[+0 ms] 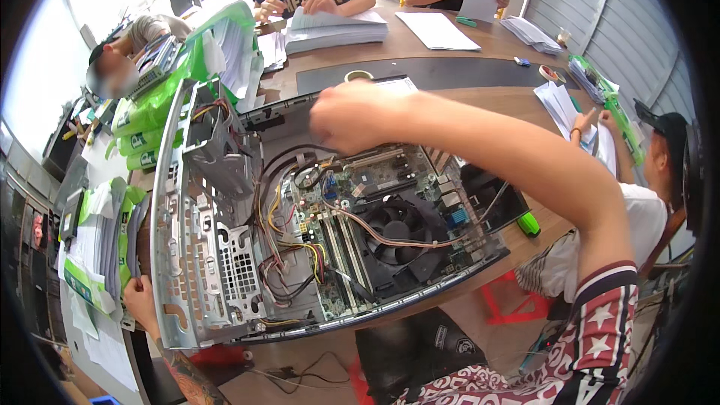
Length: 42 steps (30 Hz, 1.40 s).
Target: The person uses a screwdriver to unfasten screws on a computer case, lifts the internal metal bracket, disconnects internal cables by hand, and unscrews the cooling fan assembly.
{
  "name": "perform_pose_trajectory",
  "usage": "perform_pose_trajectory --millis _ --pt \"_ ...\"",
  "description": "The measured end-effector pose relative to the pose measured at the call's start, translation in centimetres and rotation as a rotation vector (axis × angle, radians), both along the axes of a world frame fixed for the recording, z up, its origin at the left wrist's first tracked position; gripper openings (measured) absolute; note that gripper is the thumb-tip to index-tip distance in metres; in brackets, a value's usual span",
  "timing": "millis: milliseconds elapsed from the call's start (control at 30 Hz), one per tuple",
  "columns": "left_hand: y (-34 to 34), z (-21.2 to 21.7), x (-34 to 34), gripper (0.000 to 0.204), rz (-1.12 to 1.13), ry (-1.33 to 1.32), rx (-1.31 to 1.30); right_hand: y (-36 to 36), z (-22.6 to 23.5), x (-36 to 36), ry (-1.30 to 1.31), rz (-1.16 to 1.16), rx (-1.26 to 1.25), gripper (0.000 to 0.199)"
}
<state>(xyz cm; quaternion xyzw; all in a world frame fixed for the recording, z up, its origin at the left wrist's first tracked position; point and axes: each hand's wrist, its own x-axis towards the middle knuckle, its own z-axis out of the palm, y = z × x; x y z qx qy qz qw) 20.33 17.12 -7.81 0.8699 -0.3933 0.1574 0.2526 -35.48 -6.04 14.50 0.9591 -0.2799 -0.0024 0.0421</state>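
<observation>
The open computer case [279, 129] lies on its side on the brown worktop [499, 109], in front of the wearer, with its inside exposed. Inside it, a black fan [397, 232] sits on the circuit board [375, 172]; loose coloured wires [274, 214] run between the board and the metal frame at left.

The right hand [349, 116] is above the far side of the case, forearm crossing over the board's upper right. It is blurred and its fingers appear curled; whether they hold anything cannot be told.

The left hand [141, 301] is at the outer left end of the case, just beside a paper bundle [109, 244] in green-and-white wrapping. Its fingers are partly bent; their grip and contact with the case cannot be determined.

A tape roll [347, 77] lies beyond the case.
</observation>
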Motion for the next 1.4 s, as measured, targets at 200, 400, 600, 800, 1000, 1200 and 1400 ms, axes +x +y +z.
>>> perform_pose_trajectory --millis 200,400,600,800,1000,1200,1400 --pt "0.5 3.9 -4.0 0.034 -0.175 0.043 -0.167 1.6 0.9 -5.6 0.34 -0.117 -0.126 0.012" --pt "0.8 3.7 -4.1 0.035 -0.193 0.044 -0.175 0.8 -2.8 -5.0 0.506 -0.126 -0.19 0.011" --pt "0.8 4.8 -5.9 0.033 -0.192 -0.003 -0.168 -0.3 -2.9 -4.5 0.6 -0.013 -0.194 0.012" --pt "-0.7 4.0 -5.1 0.033 -0.133 0.046 -0.207 0.0 0.8 -8.0 0.285 -0.177 0.064 0.02" --pt "3.1 1.4 3.1 0.035 -0.349 0.466 -0.539 2.1 2.4 -18.6 -0.566 -0.413 0.145 0.028" --pt "11.7 12.5 -13.3 0.03 -0.189 0.549 -0.741 3.2 -5.7 -27.7 -0.863 -0.683 0.157 0.028" --pt "14.4 24.9 -36.2 0.031 -0.572 0.041 -0.257 -0.6 -11.2 -28.9 -1.094 -0.658 0.338 0.026"
